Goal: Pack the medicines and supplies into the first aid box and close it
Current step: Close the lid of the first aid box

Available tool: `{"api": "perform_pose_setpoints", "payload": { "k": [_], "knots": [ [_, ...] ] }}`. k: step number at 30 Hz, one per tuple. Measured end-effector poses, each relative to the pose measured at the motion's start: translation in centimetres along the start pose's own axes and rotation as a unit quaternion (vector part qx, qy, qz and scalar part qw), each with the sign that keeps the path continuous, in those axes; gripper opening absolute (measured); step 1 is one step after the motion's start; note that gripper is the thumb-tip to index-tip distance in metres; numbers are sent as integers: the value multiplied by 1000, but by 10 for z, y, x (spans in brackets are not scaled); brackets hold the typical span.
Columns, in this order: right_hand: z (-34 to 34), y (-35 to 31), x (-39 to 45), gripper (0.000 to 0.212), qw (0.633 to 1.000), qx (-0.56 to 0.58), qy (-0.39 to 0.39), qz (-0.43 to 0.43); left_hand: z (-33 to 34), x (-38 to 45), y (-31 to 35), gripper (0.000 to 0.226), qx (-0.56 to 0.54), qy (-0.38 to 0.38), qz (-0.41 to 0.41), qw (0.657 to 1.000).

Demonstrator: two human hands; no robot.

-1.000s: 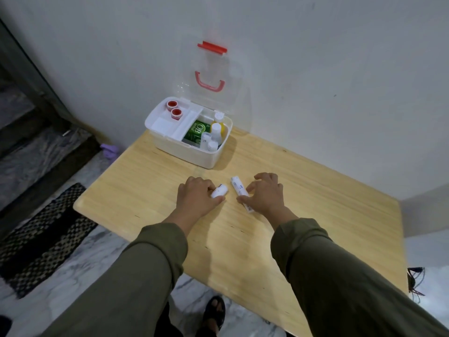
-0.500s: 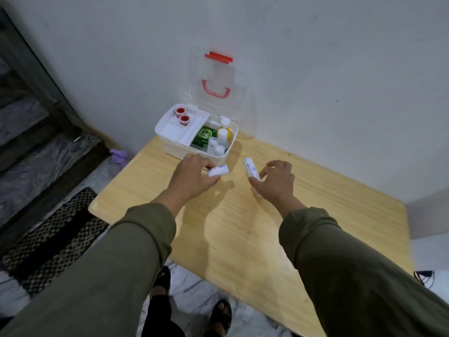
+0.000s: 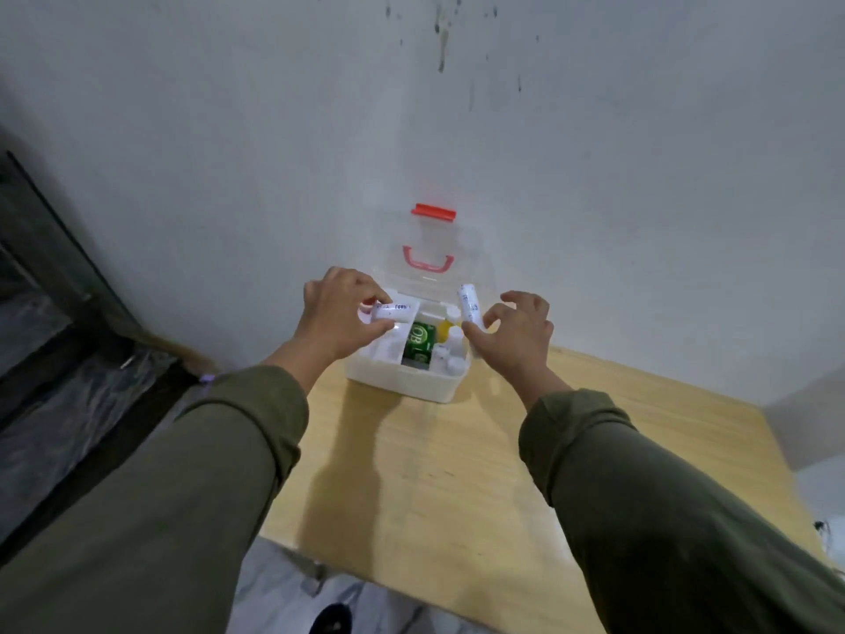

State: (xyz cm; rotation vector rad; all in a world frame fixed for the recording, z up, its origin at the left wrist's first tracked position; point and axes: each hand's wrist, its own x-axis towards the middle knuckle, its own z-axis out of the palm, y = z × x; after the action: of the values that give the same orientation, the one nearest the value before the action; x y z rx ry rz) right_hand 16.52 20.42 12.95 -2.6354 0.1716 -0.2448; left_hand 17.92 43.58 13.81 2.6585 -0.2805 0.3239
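The white first aid box (image 3: 402, 384) stands open at the table's far edge, its clear lid (image 3: 430, 249) with red handle and red latch leaning back against the wall. Inside I see a green packet (image 3: 418, 343), a yellow bottle and small white bottles (image 3: 450, 354). My left hand (image 3: 340, 315) holds a white tube (image 3: 395, 312) level over the box's left tray. My right hand (image 3: 519, 334) holds a second white tube (image 3: 470, 308), nearly upright, over the box's right rim.
The wooden table (image 3: 457, 473) runs toward me and to the right. A grey wall rises straight behind the box. Dark stone steps (image 3: 55, 340) lie to the left, and marble floor shows under the table's near edge.
Both hands lifted the two white tubes off the table and carried them forward over the open box. The camera view tilted up toward the wall.
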Motion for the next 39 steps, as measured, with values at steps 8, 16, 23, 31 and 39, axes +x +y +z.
{"api": "perform_pose_setpoints", "payload": {
  "k": [8,16,23,31,39],
  "knots": [
    [46,-63,12,35,995,30,43,84,-9,36,-68,30,-20,-67,35,997],
    [81,-79,11,36,989,-21,6,148,16,39,-89,30,-14,-167,84,982],
    [100,-89,14,41,985,-50,-13,165,30,40,-103,36,-5,-215,87,973],
    [110,-93,17,47,979,-98,-16,181,34,41,-108,35,-25,-221,71,972],
    [106,-90,16,43,983,-97,9,156,34,43,-107,31,-30,-215,73,974]
  ]
}}
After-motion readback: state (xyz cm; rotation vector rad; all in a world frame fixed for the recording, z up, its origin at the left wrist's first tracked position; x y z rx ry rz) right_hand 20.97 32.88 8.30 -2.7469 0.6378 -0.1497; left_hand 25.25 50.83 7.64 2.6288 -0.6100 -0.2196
